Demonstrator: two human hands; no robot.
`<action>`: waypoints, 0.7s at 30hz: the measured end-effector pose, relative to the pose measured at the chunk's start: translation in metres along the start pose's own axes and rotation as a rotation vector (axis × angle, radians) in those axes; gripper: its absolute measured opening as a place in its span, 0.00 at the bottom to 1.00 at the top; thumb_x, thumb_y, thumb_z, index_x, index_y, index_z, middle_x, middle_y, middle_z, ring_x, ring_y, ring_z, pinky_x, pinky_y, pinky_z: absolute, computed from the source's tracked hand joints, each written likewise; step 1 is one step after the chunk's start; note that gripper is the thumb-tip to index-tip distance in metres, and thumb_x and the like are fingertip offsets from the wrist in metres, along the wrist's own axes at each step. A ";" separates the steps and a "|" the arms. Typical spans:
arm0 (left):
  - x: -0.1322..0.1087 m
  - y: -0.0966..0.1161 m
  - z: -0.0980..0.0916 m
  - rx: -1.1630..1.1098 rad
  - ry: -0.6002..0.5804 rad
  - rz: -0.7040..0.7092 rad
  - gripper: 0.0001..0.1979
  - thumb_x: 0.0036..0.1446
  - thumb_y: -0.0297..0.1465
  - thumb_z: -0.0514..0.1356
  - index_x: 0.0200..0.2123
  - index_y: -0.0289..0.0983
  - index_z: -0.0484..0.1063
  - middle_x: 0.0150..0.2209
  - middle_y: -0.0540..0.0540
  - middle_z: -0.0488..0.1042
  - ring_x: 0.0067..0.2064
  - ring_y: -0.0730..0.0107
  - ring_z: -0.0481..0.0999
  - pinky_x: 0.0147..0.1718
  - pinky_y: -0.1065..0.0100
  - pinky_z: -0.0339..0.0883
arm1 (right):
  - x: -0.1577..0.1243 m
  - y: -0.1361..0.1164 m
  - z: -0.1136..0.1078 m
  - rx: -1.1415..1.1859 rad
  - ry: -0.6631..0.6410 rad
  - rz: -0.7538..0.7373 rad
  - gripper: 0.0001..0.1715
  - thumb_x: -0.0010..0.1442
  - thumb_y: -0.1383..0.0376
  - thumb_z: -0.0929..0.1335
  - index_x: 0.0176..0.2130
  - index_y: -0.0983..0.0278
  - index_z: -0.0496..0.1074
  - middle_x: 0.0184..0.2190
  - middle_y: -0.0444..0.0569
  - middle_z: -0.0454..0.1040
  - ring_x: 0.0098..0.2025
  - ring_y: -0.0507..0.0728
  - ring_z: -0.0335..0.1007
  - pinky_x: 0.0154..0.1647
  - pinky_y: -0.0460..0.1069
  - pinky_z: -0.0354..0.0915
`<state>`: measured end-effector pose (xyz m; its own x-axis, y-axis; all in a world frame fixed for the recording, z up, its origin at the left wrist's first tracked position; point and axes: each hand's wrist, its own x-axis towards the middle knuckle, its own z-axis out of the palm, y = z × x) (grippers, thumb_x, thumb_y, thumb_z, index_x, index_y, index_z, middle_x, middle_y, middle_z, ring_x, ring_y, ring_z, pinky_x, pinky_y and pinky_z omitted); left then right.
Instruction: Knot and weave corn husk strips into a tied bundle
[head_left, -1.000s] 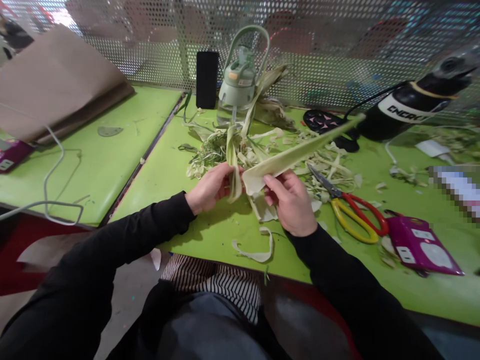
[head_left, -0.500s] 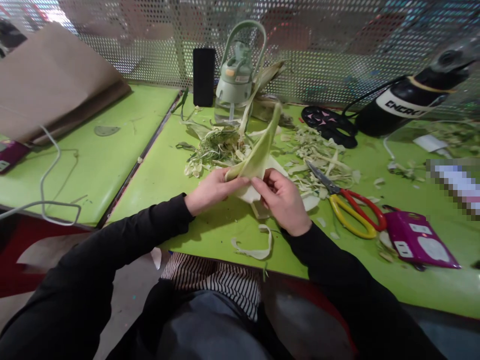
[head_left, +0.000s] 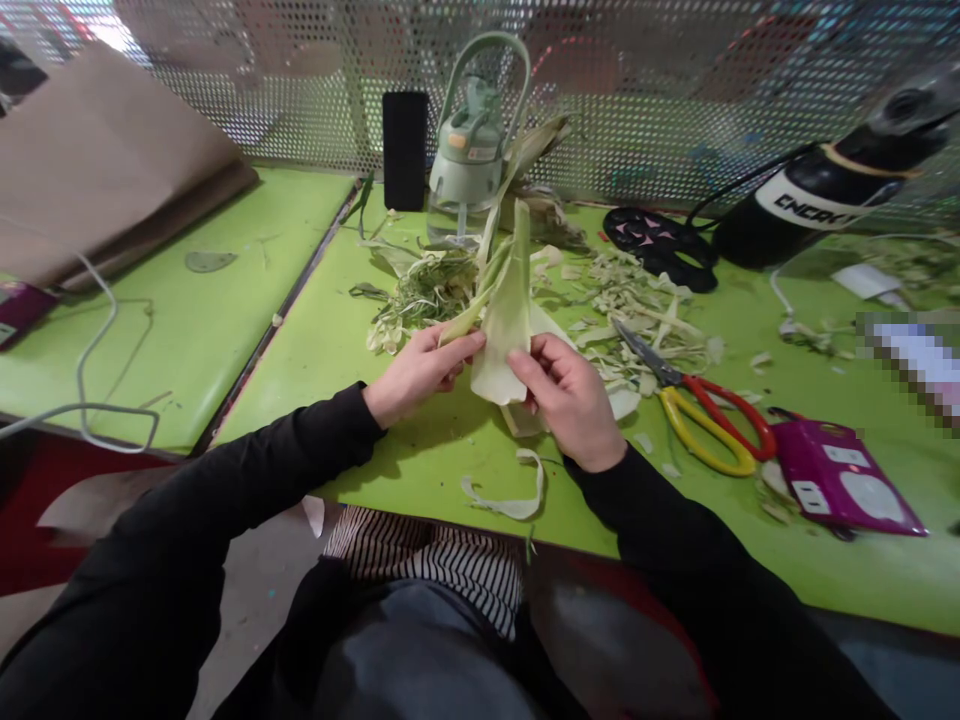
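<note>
In front of me, a broad pale green corn husk (head_left: 502,340) stands upright with its wide cut end down. My right hand (head_left: 576,408) pinches it near the lower right edge between thumb and fingers. My left hand (head_left: 416,378) is closed on a narrower, folded husk piece (head_left: 469,315) that slants up beside the broad one. The left fingertips come right up to the broad husk's left edge; whether they grip it too I cannot tell. Another pale husk piece (head_left: 523,420) lies below, and a curled strip (head_left: 517,497) rests near the table edge.
Shredded husk (head_left: 439,290) is heaped behind my hands, with more scraps (head_left: 637,300) to the right. Scissors (head_left: 694,410) with red and yellow handles lie beside a purple packet (head_left: 844,470). A bottle (head_left: 465,165), a phone (head_left: 405,150) and a black bottle (head_left: 817,195) stand at the back.
The broad husk has turned more upright, and its face now shows. My left hand has drawn slightly left with the narrower piece, which now shows apart from the broad one.
</note>
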<state>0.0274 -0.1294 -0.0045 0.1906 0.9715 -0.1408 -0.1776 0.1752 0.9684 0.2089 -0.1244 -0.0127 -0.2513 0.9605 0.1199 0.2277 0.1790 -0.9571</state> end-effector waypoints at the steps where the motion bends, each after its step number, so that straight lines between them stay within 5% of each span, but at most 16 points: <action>1: -0.001 0.001 -0.001 0.036 -0.012 0.022 0.14 0.59 0.35 0.62 0.25 0.37 0.64 0.20 0.56 0.57 0.19 0.81 0.54 0.19 0.72 0.48 | 0.000 0.000 0.000 -0.015 0.008 -0.021 0.16 0.60 0.52 0.70 0.31 0.61 0.68 0.19 0.39 0.64 0.19 0.48 0.58 0.18 0.45 0.55; 8: -0.002 0.002 0.001 0.184 -0.066 0.130 0.07 0.52 0.30 0.66 0.33 0.33 0.73 0.29 0.51 0.71 0.28 0.77 0.67 0.31 0.71 0.61 | -0.003 -0.004 0.003 -0.189 0.072 -0.107 0.13 0.62 0.55 0.68 0.32 0.61 0.67 0.24 0.42 0.69 0.25 0.50 0.63 0.23 0.46 0.59; 21: 0.000 -0.008 0.003 0.728 0.059 0.356 0.03 0.54 0.27 0.61 0.29 0.34 0.71 0.29 0.49 0.73 0.29 0.74 0.68 0.29 0.71 0.60 | -0.006 -0.010 0.006 -0.488 0.109 -0.164 0.07 0.56 0.62 0.68 0.29 0.64 0.70 0.21 0.44 0.71 0.21 0.51 0.64 0.24 0.48 0.60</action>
<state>0.0314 -0.1316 -0.0113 0.1866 0.9597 0.2099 0.4587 -0.2741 0.8453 0.2028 -0.1332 -0.0051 -0.2271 0.9235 0.3091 0.6120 0.3822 -0.6924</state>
